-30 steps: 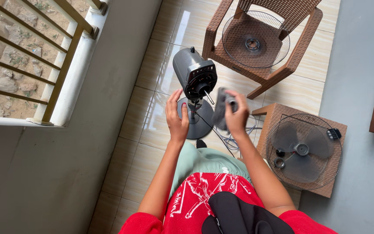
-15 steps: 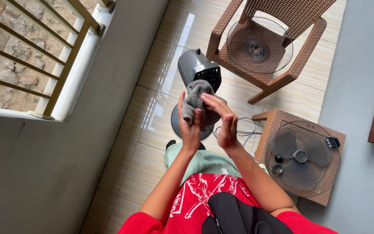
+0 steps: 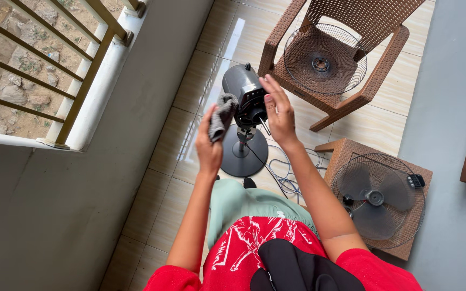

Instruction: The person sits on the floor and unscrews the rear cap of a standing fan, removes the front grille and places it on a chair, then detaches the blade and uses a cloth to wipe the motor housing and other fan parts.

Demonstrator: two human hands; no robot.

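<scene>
A dark grey fan motor head [image 3: 244, 86] stands on a thin pole over a round black base [image 3: 242, 159] on the tiled floor. My left hand [image 3: 210, 141] grips a grey cloth [image 3: 222, 114] and holds it against the left side of the motor head. My right hand [image 3: 279, 113] has its fingers spread and rests flat on the motor's right side, near the front shaft. The fan has no grille or blades on it.
A wire fan grille [image 3: 324, 59] lies on a brown wicker chair [image 3: 384, 70] at the back. Grey fan blades in another grille [image 3: 378, 199] rest on a wicker stool [image 3: 346, 148] to the right. A white cable [image 3: 287, 180] lies on the floor. A railing [image 3: 82, 81] runs along the left.
The cloth went from my right hand to my left hand, which now holds it at the motor's left side. My right hand opened and moved onto the motor's right side.
</scene>
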